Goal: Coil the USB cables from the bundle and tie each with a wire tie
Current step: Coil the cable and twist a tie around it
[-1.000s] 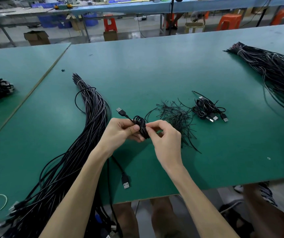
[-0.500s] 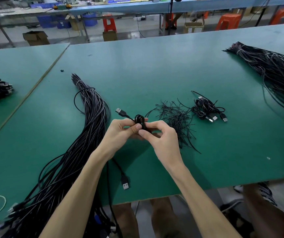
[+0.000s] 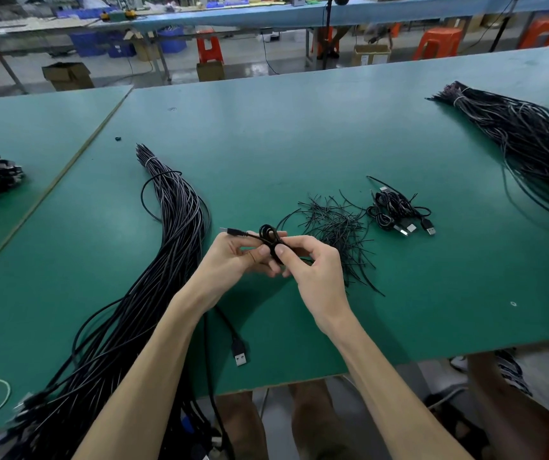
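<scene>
Head view looks down at a green table (image 3: 299, 134), where both hands meet above its near middle. The left hand (image 3: 230, 258) and right hand (image 3: 314, 270) each pinch a small coiled USB cable (image 3: 268, 236) between thumb and fingertips, thumbs close together on the coil, the other fingers curled under it. Whether a wire tie is already around the coil cannot be told. The cable's small connector (image 3: 231, 231) sticks out to the left past the left hand, while its USB-A plug (image 3: 240, 355) trails under the left wrist and lies on the table near the front edge.

To the left of the hands a long bundle of black cables (image 3: 170, 247) runs from the far middle of the table down over the near edge, bound by a pale band near its far end. Just right of the hands lies a loose pile of black wire ties (image 3: 336, 227), and beside that a few finished coiled cables (image 3: 396, 210). A second cable bundle (image 3: 538, 144) lies well apart at the far right.
</scene>
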